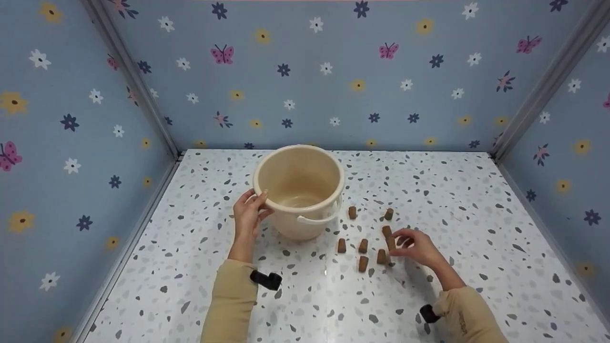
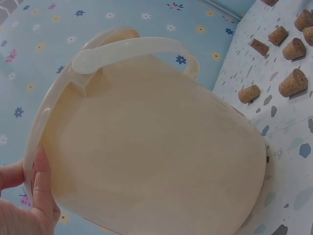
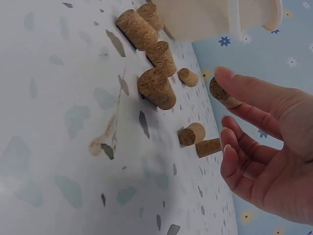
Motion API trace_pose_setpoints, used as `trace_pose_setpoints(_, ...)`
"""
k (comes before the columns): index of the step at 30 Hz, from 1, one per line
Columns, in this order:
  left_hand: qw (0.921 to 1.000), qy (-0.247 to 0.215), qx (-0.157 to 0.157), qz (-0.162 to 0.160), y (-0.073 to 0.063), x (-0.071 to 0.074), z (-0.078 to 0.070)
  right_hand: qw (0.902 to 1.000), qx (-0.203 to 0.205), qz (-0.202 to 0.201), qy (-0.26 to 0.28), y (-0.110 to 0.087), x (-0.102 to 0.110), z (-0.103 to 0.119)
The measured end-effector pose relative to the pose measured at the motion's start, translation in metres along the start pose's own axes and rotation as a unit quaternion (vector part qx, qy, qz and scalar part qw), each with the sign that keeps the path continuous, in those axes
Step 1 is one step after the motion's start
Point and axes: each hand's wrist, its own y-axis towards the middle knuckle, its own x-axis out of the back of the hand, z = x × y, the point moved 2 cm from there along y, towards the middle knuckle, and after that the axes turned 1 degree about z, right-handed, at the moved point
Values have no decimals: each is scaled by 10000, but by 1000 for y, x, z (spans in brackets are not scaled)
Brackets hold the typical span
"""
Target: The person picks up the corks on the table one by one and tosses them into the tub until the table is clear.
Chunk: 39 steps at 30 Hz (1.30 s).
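Observation:
A cream plastic bucket point(image 1: 295, 228) with a white handle point(image 1: 320, 219) stands on the table. My left hand point(image 1: 247, 215) grips its rim at the near left; in the left wrist view the thumb and fingers lie on either side of that rim point(image 2: 40, 117). Inside the bucket I see only its bare bottom. To the right, my right hand point(image 1: 420, 248) pinches a tapered cork point(image 3: 222, 94) between thumb and index finger, and its other fingers are loosely bent. Several more corks, such as one cork point(image 1: 363, 264) and another cork point(image 1: 352, 212), lie or stand on the table between bucket and hand.
White speckled tabletop point(image 1: 190, 286) runs beneath everything. Blue flowered panels rise at the back point(image 1: 324, 105), left point(image 1: 71, 190) and right point(image 1: 562, 162), with grey metal strips at the corners. A small black wrist device point(image 1: 267, 279) sits on my left sleeve.

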Motion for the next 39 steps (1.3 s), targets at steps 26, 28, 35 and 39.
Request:
trace_pose_setpoints(26, 9999, -102, -12, -129, -1, -1, 1, 9935, 947, -543, 312, 40, 16, 92)
trace_pose_setpoints(28, 9998, -117, -16, -138, -1, -1, 0, 9930, 961, -587, 360, 45, 16, 97)
trace_pose_setpoints(35, 9998, -188, -58, -75, 0, -1, 2, 9901, 1074, -699, 581, 56, 12, 125)
trace_pose_setpoints(39, 9992, -334, -207, 45, -1, -1, 2, 9884, 1100, -690, 789, 56, 11, 151)
